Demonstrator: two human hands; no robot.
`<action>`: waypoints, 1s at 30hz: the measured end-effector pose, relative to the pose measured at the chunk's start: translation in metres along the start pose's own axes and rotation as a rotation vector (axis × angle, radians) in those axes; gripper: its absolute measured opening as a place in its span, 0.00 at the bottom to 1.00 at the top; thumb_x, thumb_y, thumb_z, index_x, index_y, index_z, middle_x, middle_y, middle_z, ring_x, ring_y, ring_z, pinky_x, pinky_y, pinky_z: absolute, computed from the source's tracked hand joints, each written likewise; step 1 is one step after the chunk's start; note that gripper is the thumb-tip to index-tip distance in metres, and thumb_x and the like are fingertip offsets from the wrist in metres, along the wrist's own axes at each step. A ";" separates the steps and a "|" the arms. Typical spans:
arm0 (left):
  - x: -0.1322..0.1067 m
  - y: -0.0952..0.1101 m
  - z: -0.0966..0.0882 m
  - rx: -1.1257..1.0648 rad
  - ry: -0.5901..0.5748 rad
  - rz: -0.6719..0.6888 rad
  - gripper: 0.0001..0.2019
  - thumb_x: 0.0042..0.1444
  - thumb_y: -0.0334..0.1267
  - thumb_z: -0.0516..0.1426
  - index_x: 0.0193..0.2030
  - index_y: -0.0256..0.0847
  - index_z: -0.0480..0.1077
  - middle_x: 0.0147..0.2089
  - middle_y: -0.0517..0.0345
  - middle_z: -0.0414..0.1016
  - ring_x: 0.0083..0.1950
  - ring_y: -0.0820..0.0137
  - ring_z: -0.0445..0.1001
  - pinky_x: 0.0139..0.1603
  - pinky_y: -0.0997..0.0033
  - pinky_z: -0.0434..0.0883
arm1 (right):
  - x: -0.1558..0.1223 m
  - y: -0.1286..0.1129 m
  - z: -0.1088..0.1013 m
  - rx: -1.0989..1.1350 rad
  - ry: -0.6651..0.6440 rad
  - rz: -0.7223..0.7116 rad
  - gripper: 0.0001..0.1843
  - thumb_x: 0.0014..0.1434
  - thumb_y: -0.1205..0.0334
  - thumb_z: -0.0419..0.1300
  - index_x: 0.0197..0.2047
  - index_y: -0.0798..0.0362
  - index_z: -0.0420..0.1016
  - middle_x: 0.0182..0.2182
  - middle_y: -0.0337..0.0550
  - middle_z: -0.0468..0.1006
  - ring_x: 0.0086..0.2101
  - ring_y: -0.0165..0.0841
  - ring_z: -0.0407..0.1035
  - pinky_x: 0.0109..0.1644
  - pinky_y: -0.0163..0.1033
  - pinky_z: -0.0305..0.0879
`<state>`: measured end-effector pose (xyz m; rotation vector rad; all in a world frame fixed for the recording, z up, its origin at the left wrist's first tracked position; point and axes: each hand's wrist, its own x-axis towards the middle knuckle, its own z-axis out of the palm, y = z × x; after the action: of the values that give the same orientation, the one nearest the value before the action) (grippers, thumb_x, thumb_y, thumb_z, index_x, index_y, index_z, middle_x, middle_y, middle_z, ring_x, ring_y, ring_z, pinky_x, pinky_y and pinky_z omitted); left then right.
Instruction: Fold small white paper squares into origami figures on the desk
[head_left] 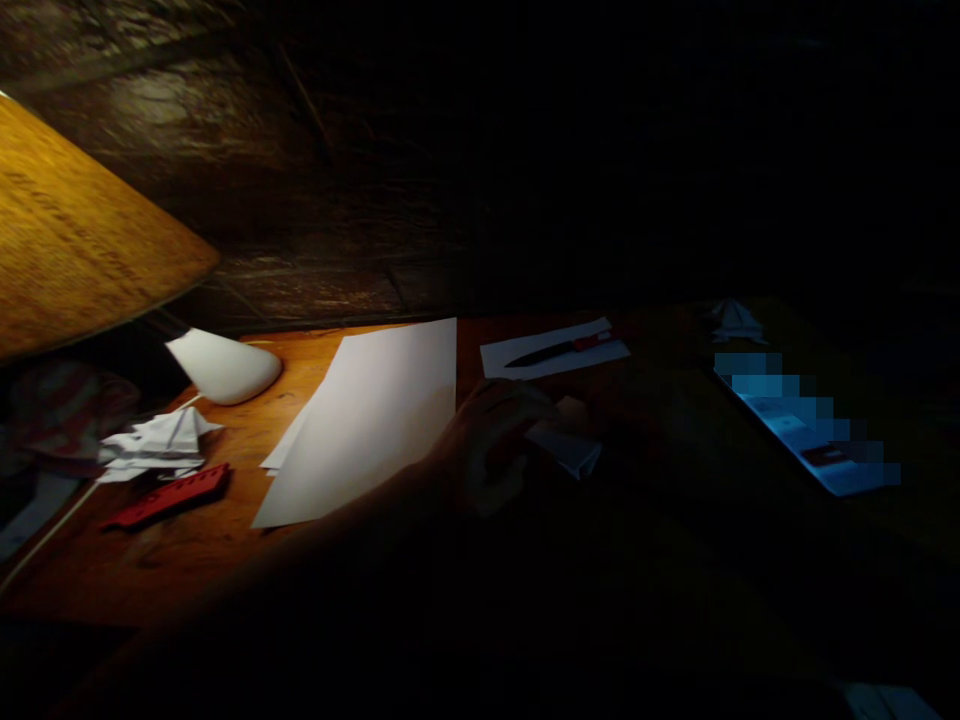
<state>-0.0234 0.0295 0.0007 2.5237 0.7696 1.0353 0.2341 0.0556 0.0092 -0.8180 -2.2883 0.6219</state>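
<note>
The scene is very dark, lit only by a lamp at the left. My left hand [487, 445] reaches in from the lower left, its fingers curled on a small folded piece of white paper [568, 447] on the wooden table [187, 560]. My right hand [626, 415] is only a dim shape just right of that paper, and its fingers cannot be made out. Large white sheets [367, 420] lie flat just left of my left hand.
A lampshade [75, 230] and its white base [225, 365] stand at the left. Folded paper figures [157, 442] and a red strip [171, 495] lie below them. A dark, red-ended tool [559, 350] rests on a paper slip. A lit screen [810, 425] and another folded figure [735, 320] sit right.
</note>
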 end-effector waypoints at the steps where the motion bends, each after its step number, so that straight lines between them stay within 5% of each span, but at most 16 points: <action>1: 0.000 0.000 0.000 -0.018 0.002 -0.001 0.28 0.47 0.31 0.56 0.59 0.44 0.70 0.54 0.48 0.77 0.57 0.56 0.76 0.56 0.50 0.73 | 0.000 0.003 -0.001 0.005 -0.025 -0.006 0.16 0.70 0.53 0.59 0.56 0.51 0.74 0.55 0.49 0.76 0.49 0.37 0.74 0.53 0.48 0.74; 6: 0.000 -0.003 0.000 0.051 0.072 -0.099 0.16 0.59 0.31 0.55 0.53 0.43 0.74 0.52 0.51 0.80 0.54 0.60 0.78 0.54 0.53 0.75 | 0.000 0.013 0.000 0.062 -0.128 -0.044 0.16 0.70 0.52 0.59 0.54 0.52 0.75 0.53 0.49 0.77 0.47 0.36 0.74 0.52 0.48 0.74; 13: 0.003 -0.007 0.003 0.154 -0.148 -0.153 0.12 0.62 0.34 0.60 0.51 0.47 0.78 0.61 0.51 0.75 0.62 0.55 0.72 0.63 0.45 0.69 | 0.006 0.016 -0.004 0.106 -0.208 -0.095 0.04 0.59 0.60 0.64 0.32 0.46 0.80 0.42 0.44 0.80 0.45 0.40 0.74 0.52 0.49 0.69; 22: 0.003 0.000 0.008 0.145 -0.202 -0.157 0.09 0.61 0.36 0.64 0.48 0.46 0.79 0.59 0.50 0.73 0.62 0.55 0.70 0.64 0.47 0.67 | 0.003 0.034 0.011 -0.060 -0.079 0.106 0.16 0.64 0.52 0.64 0.51 0.50 0.78 0.49 0.49 0.76 0.47 0.42 0.72 0.52 0.50 0.68; 30: 0.002 -0.006 0.013 0.112 -0.157 -0.136 0.07 0.61 0.34 0.62 0.45 0.44 0.79 0.57 0.50 0.73 0.60 0.55 0.70 0.61 0.47 0.69 | 0.004 0.039 0.017 0.053 -0.052 0.170 0.14 0.61 0.56 0.66 0.50 0.49 0.80 0.48 0.47 0.77 0.47 0.41 0.73 0.53 0.49 0.69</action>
<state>-0.0153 0.0342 -0.0103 2.5663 0.9609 0.7597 0.2358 0.0819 -0.0247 -0.9880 -2.2538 0.7850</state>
